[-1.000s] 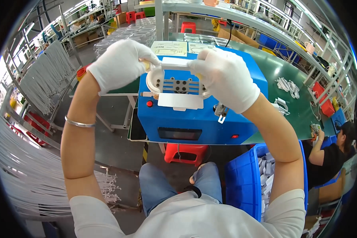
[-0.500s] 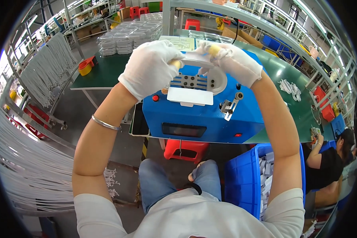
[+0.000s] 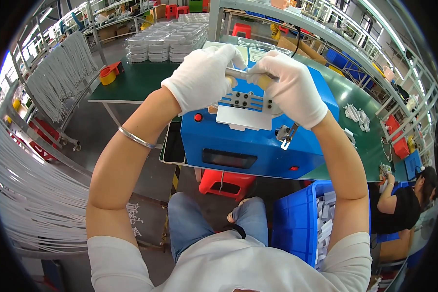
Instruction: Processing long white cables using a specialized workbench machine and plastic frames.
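My gloved left hand [image 3: 202, 75] and gloved right hand [image 3: 292, 85] are raised close together above the back of a blue bench machine [image 3: 219, 141]. Both have their fingers closed on a white length that looks like a cable [image 3: 237, 73], stretched between them; the fingers hide most of it. Yellow shows at some fingertips. Below the hands, the machine carries a slotted metal bracket [image 3: 243, 99], a white plate [image 3: 243, 118] and a small metal lever [image 3: 286, 136]. My right hand covers part of the round white piece beside the bracket.
White bundles [image 3: 357, 117] lie on the green table [image 3: 141, 80]. Clear plastic trays [image 3: 168, 41] are stacked behind, near a tape dispenser [image 3: 111, 74]. White cables [image 3: 48, 194] hang at left. A blue bin [image 3: 292, 224] holds white pieces. Another person [image 3: 404, 207] sits at right.
My hands have come closer together, and the right hand has turned inward and lowered slightly. The white length between them looks shorter and narrower. The view has shifted slightly.
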The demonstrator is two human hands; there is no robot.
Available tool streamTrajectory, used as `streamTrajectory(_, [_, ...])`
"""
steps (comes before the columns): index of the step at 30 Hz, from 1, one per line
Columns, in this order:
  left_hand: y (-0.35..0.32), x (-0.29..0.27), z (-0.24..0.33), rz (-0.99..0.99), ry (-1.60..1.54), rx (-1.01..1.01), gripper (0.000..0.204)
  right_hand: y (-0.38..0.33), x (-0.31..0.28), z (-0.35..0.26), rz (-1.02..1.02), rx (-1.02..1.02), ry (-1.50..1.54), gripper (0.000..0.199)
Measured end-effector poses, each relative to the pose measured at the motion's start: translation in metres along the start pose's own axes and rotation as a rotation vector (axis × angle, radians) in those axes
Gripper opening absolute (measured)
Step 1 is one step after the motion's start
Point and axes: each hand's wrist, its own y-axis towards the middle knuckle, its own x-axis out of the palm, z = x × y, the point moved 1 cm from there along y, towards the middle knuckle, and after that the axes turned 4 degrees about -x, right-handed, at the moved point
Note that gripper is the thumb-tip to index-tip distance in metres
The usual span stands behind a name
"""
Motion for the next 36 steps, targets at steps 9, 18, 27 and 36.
streamTrajectory(9, [0.000,-0.002,0.006,0.023,0.029,0.010,0.026,0.006,-0.006,0.010,-0.047,0.067,0.134,0.015])
streamTrajectory(18, [-0.003,-0.002,0.002,0.118,0.046,0.135,0.019,0.002,-0.006,-0.002,-0.053,-0.156,-0.247,0.017])
streamTrajectory(27, [-0.008,-0.005,0.004,0.202,0.086,0.200,0.017,0.016,0.003,0.008,-0.260,0.434,0.337,0.021])
streamTrajectory(36, [-0.080,0.048,0.015,0.449,-0.970,-0.281,0.031,-0.023,-0.010,0.041,-0.065,0.428,0.786,0.054])
